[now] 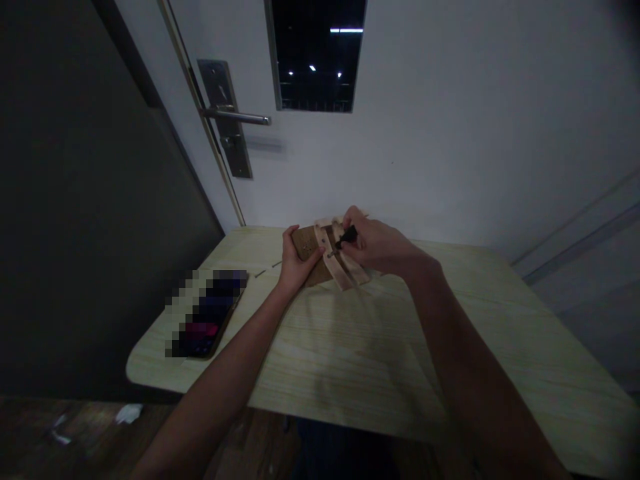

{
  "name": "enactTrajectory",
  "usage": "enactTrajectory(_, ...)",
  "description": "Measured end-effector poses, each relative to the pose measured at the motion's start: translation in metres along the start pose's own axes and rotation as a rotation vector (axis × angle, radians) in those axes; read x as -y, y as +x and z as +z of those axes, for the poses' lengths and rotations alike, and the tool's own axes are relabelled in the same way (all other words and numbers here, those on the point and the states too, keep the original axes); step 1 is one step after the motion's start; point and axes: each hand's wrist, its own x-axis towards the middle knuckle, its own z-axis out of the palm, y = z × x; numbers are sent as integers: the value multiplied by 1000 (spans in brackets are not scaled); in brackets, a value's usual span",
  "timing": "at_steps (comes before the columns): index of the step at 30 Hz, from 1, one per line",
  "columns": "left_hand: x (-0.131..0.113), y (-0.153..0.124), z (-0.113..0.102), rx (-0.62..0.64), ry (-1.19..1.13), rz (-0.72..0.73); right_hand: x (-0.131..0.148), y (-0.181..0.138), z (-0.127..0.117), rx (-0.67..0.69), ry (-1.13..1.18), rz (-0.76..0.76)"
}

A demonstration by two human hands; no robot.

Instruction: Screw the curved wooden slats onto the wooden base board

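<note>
A small wooden piece made of a brown board with pale strips across it rests on the far part of the pale wooden table. My left hand grips the brown board at its left edge, fingers curled round it. My right hand is closed on a small dark-handled tool whose tip meets the board near a pale strip. Both forearms reach in from the bottom of the view.
A phone lies on the table's left side, blurred out. Two small thin items lie just left of the board. Behind the table stands a white door with a metal handle and a dark window. Dark wall at left.
</note>
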Motion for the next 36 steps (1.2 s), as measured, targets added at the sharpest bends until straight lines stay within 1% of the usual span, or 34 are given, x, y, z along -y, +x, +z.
enactTrajectory(4, 1, 0, 0, -3, -3, 1, 0, 3, 2, -18, -89, 0)
enactTrajectory(8, 2, -1, 0, -5, -6, -6, 3, 5, 5, -84, -210, 71)
enactTrajectory(10, 3, -1, 0, -2, -15, -8, 4, 5, 6, -104, -226, 90)
enactTrajectory(12, 3, -1, 1, 0, -18, -9, 5, 6, 8, -109, -212, 69)
enactTrajectory(16, 3, 0, 1, -5, -4, 1, 7, 7, 10, -104, -203, 14)
enactTrajectory(19, 2, -1, 1, -6, -4, 5, 8, 3, 8, -94, -227, 28)
enactTrajectory(25, 3, -1, 1, -6, -5, -15, 12, -3, 5, -34, -248, 32)
enactTrajectory(31, 3, -1, 2, -12, -26, -24, 14, 2, 7, -44, -369, 122)
enactTrajectory(36, 2, -1, 2, -14, -33, -24, 12, 2, 6, -32, -369, 167)
